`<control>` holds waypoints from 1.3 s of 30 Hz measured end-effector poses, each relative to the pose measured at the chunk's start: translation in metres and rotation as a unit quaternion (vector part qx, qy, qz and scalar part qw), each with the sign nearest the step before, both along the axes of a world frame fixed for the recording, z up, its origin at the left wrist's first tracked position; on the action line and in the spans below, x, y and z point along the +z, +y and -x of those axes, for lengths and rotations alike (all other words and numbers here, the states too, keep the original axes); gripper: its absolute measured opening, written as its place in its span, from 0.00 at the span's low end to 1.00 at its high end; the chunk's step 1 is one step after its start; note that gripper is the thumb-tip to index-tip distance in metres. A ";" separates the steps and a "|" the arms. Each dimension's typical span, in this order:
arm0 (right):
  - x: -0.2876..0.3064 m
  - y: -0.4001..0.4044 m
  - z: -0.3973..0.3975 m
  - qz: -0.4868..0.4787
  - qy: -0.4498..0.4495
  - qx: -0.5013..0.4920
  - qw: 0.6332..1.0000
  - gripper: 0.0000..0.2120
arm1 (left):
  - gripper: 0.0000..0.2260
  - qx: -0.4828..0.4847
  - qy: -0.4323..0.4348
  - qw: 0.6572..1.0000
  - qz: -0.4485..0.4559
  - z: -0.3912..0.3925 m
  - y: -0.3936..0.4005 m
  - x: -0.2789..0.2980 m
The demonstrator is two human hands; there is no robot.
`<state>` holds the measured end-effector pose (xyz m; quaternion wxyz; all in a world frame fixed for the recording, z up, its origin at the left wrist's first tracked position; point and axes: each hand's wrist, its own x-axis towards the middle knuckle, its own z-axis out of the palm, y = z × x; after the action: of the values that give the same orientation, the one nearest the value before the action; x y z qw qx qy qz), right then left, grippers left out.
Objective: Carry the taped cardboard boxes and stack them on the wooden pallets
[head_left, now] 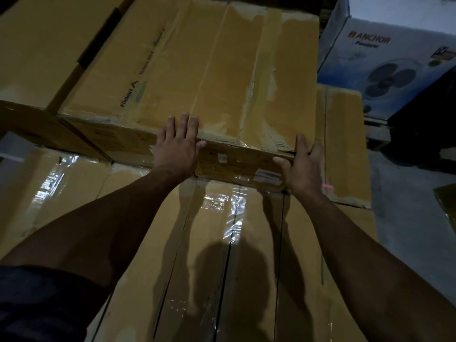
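In a dim storeroom with a grey floor (407, 218), the left hand (176, 146) lay spread flat on a taped brown cardboard box (197, 70); the right hand (302, 164) gripped its near corner, atop lower taped cartons (209, 243).

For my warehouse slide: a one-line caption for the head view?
Left hand and right hand grip the near edge of a taped cardboard box on stacked boxes.

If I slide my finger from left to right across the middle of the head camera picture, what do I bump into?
Left hand on the taped cardboard box → white labels on the box's front → right hand at its corner → blue and white fan box.
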<state>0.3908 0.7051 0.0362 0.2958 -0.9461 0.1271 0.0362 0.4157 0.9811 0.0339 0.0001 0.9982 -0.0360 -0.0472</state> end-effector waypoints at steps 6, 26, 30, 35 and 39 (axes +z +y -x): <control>0.025 -0.006 0.011 0.057 0.081 0.009 0.995 0.38 | 0.28 0.008 0.073 0.997 -0.029 0.007 -0.012 0.036; 0.086 0.090 0.516 -0.063 0.183 -0.094 0.976 0.28 | 0.24 -0.070 0.177 0.981 0.034 0.458 0.018 0.082; 0.115 0.102 0.607 -0.080 0.188 -0.135 0.970 0.27 | 0.24 -0.123 0.159 0.979 0.044 0.534 0.022 0.107; 0.148 0.089 0.688 -0.080 0.185 -0.182 0.963 0.20 | 0.24 -0.194 0.124 0.971 0.065 0.595 0.012 0.136; 0.165 0.056 0.723 -0.060 0.188 -0.219 0.956 0.23 | 0.27 -0.220 0.120 0.963 0.101 0.622 -0.015 0.154</control>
<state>-0.3317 0.7611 0.2011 0.3235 -0.8516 0.3819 0.1557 -0.2059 0.9662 0.1880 0.0948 0.9474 -0.2594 -0.1618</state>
